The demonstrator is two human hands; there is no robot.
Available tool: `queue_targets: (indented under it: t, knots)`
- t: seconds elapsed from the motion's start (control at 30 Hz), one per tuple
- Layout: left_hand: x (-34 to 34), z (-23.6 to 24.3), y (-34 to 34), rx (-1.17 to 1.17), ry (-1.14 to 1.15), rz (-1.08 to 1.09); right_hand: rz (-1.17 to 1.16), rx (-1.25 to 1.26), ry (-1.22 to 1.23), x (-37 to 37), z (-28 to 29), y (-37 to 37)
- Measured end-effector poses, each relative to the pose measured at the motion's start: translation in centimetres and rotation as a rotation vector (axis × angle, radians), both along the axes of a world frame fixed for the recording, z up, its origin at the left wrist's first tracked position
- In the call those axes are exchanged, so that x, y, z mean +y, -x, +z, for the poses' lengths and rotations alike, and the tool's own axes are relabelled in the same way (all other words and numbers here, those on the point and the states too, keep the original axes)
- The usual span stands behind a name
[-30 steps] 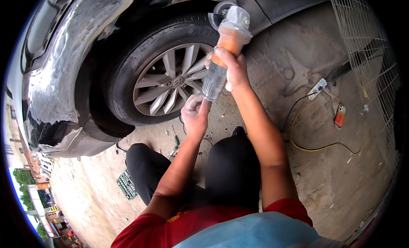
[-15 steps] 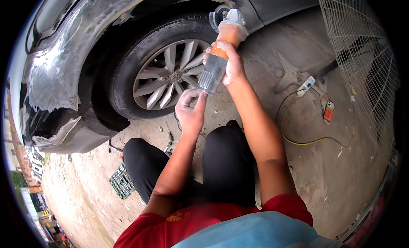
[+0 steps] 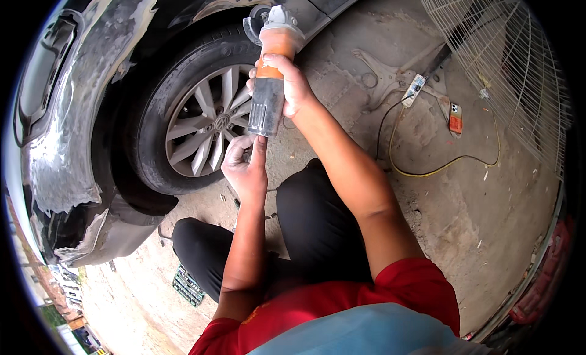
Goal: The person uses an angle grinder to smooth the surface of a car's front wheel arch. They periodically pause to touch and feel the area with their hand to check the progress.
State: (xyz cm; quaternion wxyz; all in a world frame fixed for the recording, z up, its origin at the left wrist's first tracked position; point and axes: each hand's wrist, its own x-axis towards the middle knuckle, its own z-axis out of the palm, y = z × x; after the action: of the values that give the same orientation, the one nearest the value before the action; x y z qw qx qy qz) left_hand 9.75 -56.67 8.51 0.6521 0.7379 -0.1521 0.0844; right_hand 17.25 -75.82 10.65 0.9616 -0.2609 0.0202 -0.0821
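Observation:
An angle grinder (image 3: pixel 267 108) with an orange middle, a dark dusty rear casing and a grey head is held up in front of the car wheel. My right hand (image 3: pixel 292 87) wraps round its orange part from the right, thumb on top. Below, my left hand (image 3: pixel 244 172) has its fingers curled and its thumb tip against the grinder's rear end; what the curled fingers grip is partly hidden. Beside the grinder head, the curved guard (image 3: pixel 251 30) partly hides the disc. Pale dust coats the fingers.
A dark car's fender (image 3: pixel 64 141), with patches sanded to bare metal, fills the left. Its tyre (image 3: pixel 155 105) and silver rim stand close by. At right are a wire fan guard (image 3: pixel 500 62), power strip (image 3: pixel 415 89), phone (image 3: pixel 455 118) and yellow cable (image 3: pixel 427 173). A green tool tray (image 3: pixel 188 286) lies lower left.
The grinder and both hands sit further left in the picture, and the whole scene has shifted as the view turned. Both hands keep their places on the grinder.

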Motion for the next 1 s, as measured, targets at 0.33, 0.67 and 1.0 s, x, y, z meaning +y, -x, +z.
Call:
queue_targets:
  t: [0.33,0.67,1.0]
  knots:
    - [-0.7,0.6,0.5,-0.015,-0.013,-0.016,0.043,-0.017,-0.011,-0.7,0.2,0.1]
    - [-0.6,0.3,0.5,-0.027,-0.014,-0.017,0.054,0.037,-0.053,-0.7,0.7,0.5]
    - [0.4,0.5,1.2,0.015,0.012,0.014,0.048,-0.014,0.039,0.5,1.6,0.8]
